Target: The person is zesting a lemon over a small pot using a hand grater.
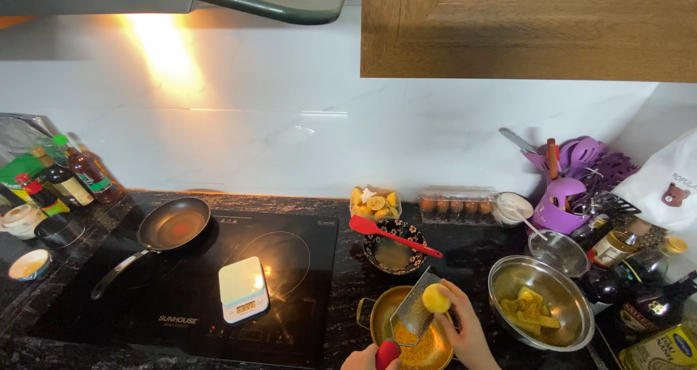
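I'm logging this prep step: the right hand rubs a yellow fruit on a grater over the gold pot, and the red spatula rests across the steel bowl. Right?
Not quite. The head view shows the red spatula resting across the dark patterned bowl, not the steel bowl. The rest holds: right hand, yellow fruit, grater, gold pot.

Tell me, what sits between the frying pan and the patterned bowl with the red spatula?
In the head view, a small kitchen scale sits on the black cooktop between the frying pan and the patterned bowl.
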